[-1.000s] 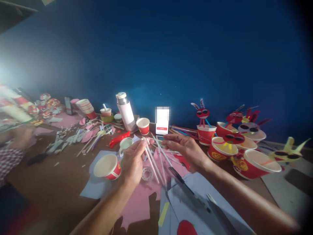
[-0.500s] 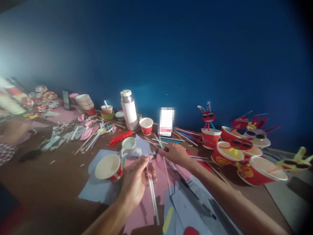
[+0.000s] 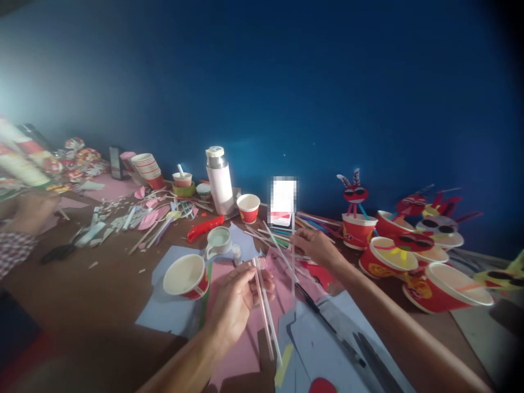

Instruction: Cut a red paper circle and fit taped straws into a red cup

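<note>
The left hand's (image 3: 235, 297) grip is closed on a pair of pale straws (image 3: 268, 322), whose long axis slopes from the fingertips toward the worktop's (image 3: 102, 316) near edge, bearing slightly right. The right hand's (image 3: 317, 248) grip is pinched on a single straw (image 3: 293, 267) near its upper part; this one runs almost straight from back to front in view, though whether it stands or lies flat is hard to tell. It is to the right of the pair, apart from it, and the right hand is farther toward the back edge. Below the pair is pink paper (image 3: 241, 355); just beside the single straw's lower end, a dark pen (image 3: 310, 302) lies slantwise across bluish paper (image 3: 339, 338). Left of the left hand is a wide paper cup (image 3: 184, 275). Toward the back edge stand a white flask (image 3: 220, 188) and a phone (image 3: 282, 199), with loose coloured straws (image 3: 319, 226) beside the phone. Cups bearing paper figures (image 3: 359, 232) crowd the right side, near the right forearm; a co-worker's sleeve (image 3: 18, 248) shows at the left.
</note>
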Demonstrator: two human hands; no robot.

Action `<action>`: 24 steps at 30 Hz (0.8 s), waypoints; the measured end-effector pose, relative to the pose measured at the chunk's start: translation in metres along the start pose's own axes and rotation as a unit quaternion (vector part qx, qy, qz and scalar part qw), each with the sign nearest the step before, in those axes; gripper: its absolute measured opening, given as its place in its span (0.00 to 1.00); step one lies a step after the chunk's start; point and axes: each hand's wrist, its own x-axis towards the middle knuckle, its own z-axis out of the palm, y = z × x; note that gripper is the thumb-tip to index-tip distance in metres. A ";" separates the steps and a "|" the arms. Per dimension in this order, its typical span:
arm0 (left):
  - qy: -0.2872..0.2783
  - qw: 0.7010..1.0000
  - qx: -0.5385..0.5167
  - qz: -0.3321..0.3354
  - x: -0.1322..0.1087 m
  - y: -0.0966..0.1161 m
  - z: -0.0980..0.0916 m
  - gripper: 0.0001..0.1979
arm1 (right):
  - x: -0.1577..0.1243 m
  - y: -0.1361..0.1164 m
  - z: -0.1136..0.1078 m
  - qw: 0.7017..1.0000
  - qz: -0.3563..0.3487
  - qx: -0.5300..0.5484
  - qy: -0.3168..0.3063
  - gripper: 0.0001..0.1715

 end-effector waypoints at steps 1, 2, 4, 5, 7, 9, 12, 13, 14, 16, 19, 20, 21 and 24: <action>0.001 1.000 0.002 -0.001 0.000 -0.001 0.000 0.06 | 0.000 0.002 -0.004 1.000 -0.003 0.025 0.012 0.20; 0.001 1.000 0.004 0.000 0.000 -0.002 0.001 0.06 | 0.000 0.005 -0.008 0.999 -0.006 0.045 0.022 0.21; 0.004 1.000 0.009 0.001 0.000 -0.003 0.001 0.06 | 0.000 0.009 -0.013 0.997 -0.014 0.069 0.030 0.21; 0.006 1.000 0.012 0.001 0.000 -0.004 0.001 0.06 | 0.000 0.011 -0.015 0.997 -0.017 0.072 0.027 0.21; 0.007 1.000 0.020 0.001 0.000 -0.005 0.001 0.07 | -0.002 0.015 -0.018 0.998 -0.021 0.063 0.018 0.19; 0.009 1.000 0.027 0.002 0.001 -0.005 0.001 0.07 | -0.006 0.018 -0.019 0.999 -0.024 0.044 0.006 0.16; 0.009 0.999 0.032 0.003 0.003 -0.006 -0.001 0.07 | -0.013 0.020 -0.019 0.999 -0.027 0.018 -0.008 0.14; 0.009 0.999 0.034 0.003 0.003 -0.006 -0.001 0.07 | -0.015 0.020 -0.018 0.999 -0.028 0.012 -0.012 0.14; 0.010 0.999 0.037 0.004 0.004 -0.007 -0.002 0.07 | -0.017 0.020 -0.017 0.999 -0.031 0.008 -0.014 0.14; 0.014 0.999 0.043 0.006 0.005 -0.007 -0.004 0.08 | -0.022 0.018 -0.015 0.999 -0.038 0.005 -0.018 0.13; 0.014 0.999 0.046 0.013 0.007 -0.007 -0.005 0.09 | -0.032 0.010 -0.010 0.998 -0.049 0.010 -0.037 0.14; 0.014 0.999 0.048 0.016 0.007 -0.007 -0.006 0.08 | -0.037 0.007 -0.008 0.997 -0.052 0.021 -0.048 0.14; 0.014 0.998 0.052 0.016 0.008 -0.008 -0.005 0.06 | -0.042 0.003 -0.006 0.996 -0.053 0.037 -0.062 0.14; 0.020 0.998 0.067 0.007 0.008 -0.007 -0.003 0.06 | -0.059 -0.009 -0.001 0.990 -0.036 0.103 -0.093 0.12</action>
